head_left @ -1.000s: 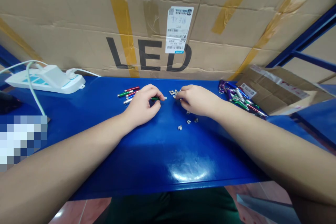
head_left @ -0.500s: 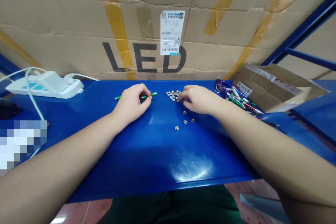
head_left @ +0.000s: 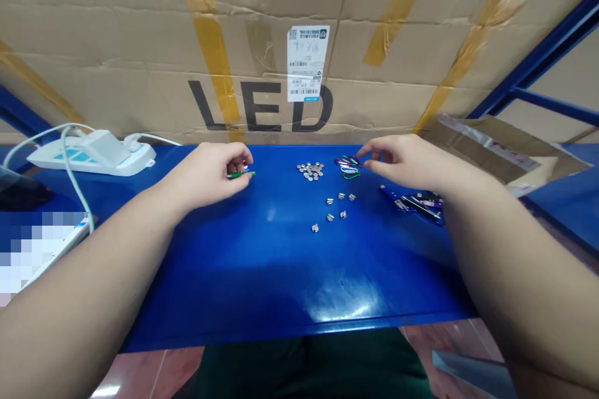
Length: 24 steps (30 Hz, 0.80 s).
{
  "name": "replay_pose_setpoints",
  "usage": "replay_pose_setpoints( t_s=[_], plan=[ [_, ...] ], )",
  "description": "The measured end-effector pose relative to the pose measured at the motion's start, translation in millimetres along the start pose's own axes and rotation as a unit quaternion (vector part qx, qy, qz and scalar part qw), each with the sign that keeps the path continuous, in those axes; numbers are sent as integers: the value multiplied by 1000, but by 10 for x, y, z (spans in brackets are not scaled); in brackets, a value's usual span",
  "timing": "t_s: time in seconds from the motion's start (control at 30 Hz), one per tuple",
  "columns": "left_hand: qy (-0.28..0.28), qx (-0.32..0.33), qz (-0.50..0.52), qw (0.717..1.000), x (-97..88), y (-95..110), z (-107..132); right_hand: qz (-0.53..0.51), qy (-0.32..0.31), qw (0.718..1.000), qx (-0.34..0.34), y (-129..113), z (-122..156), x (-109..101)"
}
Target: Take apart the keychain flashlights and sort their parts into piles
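My left hand (head_left: 208, 173) rests on the blue table (head_left: 262, 274) with its fingers curled round a small green pen-shaped torch (head_left: 242, 174). My right hand (head_left: 405, 163) hovers at the far right of the table. Its thumb and fingertips are pinched at the edge of a bunch of coloured carabiner clips (head_left: 347, 166). Between the hands lies a pile of small silver button cells (head_left: 310, 169). Several loose silver caps (head_left: 330, 216) are scattered nearer to me.
Dark blue and purple torches (head_left: 414, 202) lie by my right forearm. A white power strip (head_left: 96, 153) with cables sits at the far left. A big cardboard box marked LED (head_left: 140, 43) walls the back, and an open carton (head_left: 491, 143) stands at the right.
My left hand has drawn the green torch leftwards. My right hand has left the button cells and moved right to the clips, which now show.
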<state>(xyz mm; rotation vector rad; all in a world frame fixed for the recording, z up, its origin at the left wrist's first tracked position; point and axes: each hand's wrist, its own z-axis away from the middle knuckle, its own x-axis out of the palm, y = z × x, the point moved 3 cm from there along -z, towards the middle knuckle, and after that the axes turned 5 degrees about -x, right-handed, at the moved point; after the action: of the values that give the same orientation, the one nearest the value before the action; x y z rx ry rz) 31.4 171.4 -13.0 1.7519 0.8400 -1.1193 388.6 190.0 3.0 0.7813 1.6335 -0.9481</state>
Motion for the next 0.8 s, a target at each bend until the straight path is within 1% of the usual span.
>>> replay_pose_setpoints(
  t_s=[0.07,0.1,0.17,0.23,0.3,0.37,0.43,0.53,0.6,0.63,0.7,0.8],
  plan=[
    [-51,12,-43,998,8,16,11,-11,24,999,36,164,64,-6],
    [-62,16,-68,996,25,21,13,-13,26,998,49,228,82,16],
    [-66,15,-112,991,70,16,8,-12,20,998,61,321,90,85],
    [-62,2,-139,988,111,-10,-3,-7,11,998,65,381,74,144],
    [-56,-17,-152,987,133,-45,-17,0,3,997,71,433,63,160],
    [-52,-33,-156,986,143,-74,-28,5,-16,996,84,488,81,129],
    [-47,-35,-161,985,155,-88,-34,0,-43,994,96,545,128,70],
    [-2,-34,-176,984,187,-119,-42,-15,-90,989,119,629,214,-4],
    [31,-47,-173,983,236,-179,-54,-23,-123,984,127,677,248,-3],
    [35,-56,-166,984,275,-222,-64,-27,-139,982,127,698,253,14],
    [8,-74,-145,987,370,-316,-91,-39,-165,978,120,732,245,72],
    [-68,-121,-126,982,486,-424,-123,-50,-175,976,123,748,209,159]
  ],
)
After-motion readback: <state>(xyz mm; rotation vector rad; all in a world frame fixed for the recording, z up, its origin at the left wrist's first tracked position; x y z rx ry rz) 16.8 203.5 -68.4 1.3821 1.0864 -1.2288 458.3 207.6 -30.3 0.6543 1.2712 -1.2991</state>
